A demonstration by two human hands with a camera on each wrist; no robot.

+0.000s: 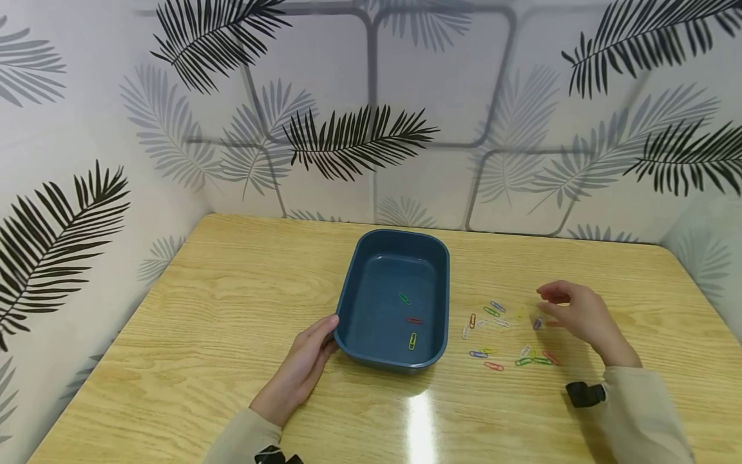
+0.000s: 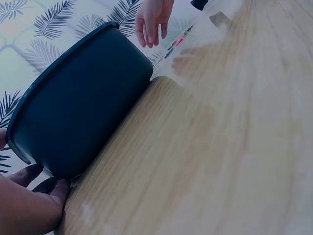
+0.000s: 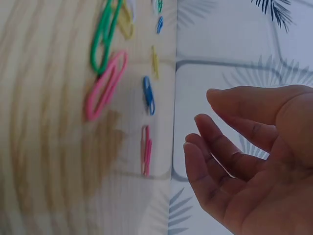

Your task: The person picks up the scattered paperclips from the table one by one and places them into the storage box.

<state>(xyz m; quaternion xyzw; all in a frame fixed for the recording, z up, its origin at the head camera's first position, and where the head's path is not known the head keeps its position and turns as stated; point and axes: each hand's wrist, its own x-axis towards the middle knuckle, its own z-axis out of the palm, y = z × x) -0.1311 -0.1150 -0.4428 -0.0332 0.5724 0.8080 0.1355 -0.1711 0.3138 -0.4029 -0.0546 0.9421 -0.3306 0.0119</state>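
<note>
A dark blue plastic bin (image 1: pixel 342 303) stands mid-table with a green paper clip (image 1: pixel 404 299), a red paper clip (image 1: pixel 414 320) and a yellow paper clip (image 1: pixel 413 341) inside. My left hand (image 1: pixel 304 364) holds its near left corner, thumb at the rim; the left wrist view shows fingers (image 2: pixel 29 174) against the outer wall. To the right, my right hand (image 1: pixel 582 316) hovers over the table, fingers loosely bent with nothing between them. Nearest below it are a blue paper clip (image 3: pixel 148 95) and a pink paper clip (image 3: pixel 146 151).
Several loose paper clips lie scattered between the bin and my right hand, among them a red one (image 1: pixel 494 366), a green one (image 1: pixel 523 362) and a white one (image 1: pixel 466 332). A leaf-patterned wall (image 1: pixel 429 187) rises behind the wooden table (image 1: pixel 232 290).
</note>
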